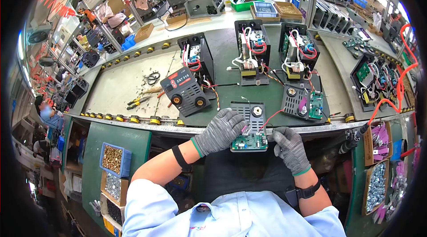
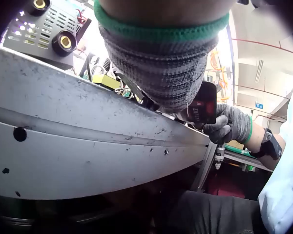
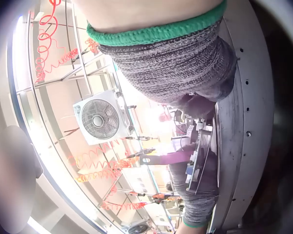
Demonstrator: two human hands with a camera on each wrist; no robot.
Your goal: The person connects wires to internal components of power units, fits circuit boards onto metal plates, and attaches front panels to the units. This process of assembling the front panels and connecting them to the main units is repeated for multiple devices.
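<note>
A slotted black front panel [image 1: 253, 113], with a green circuit board [image 1: 249, 142] at its near end, lies at the bench's front edge between two grey-gloved hands. My left hand [image 1: 219, 133] grips the panel's left side, its fingers reaching over beside the board. At the board's right edge, my right hand [image 1: 291, 149] has curled fingers, thumb and fingertips pinching the panel's near corner. The left wrist view shows the panel's dark face with a red label [image 2: 202, 105]. A purple strip [image 3: 176, 157] projects from the board side. One red wire [image 1: 272, 119] runs from the board toward a second panel [image 1: 291, 99].
Three opened welder units [image 1: 251, 52] stand behind, one with its ZX7 315 panel [image 1: 183, 90] leaning in front. Pliers [image 1: 138, 102] lie left. A blue bin of brass parts [image 1: 116, 159] sits at left, boxes of metal parts [image 1: 376, 188] at right. An orange air hose [image 1: 400, 86] hangs right.
</note>
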